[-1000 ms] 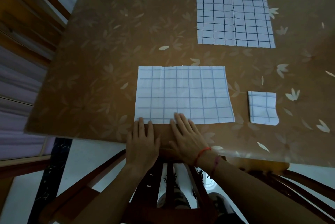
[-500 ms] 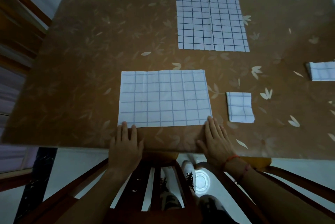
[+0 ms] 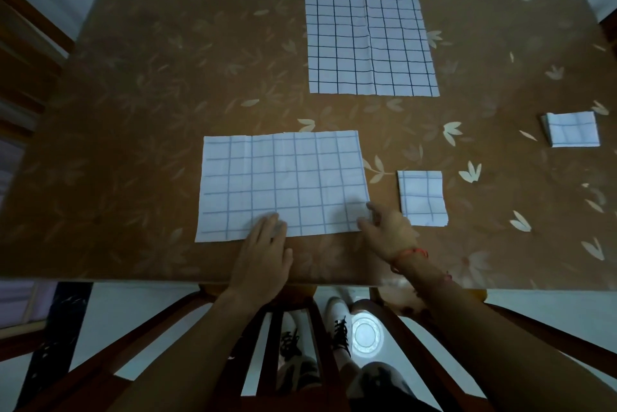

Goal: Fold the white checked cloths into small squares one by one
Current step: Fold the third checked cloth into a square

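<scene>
Cloth in work: the half-folded cloth lies flat near the front edge of the table.
Handling: we judge it light, thin and limp. It may slide, so we would lift the right-hand corners and pin the rest.
Left hand: fingers straight, pressing the near edge.
Right hand: at the near right corner; too blurred for us to tell whether it pinches.
Beyond: an open cloth lies farther back, with a folded square and a second square to the right.

The table bears a near cloth, a far cloth and two folded squares.
</scene>
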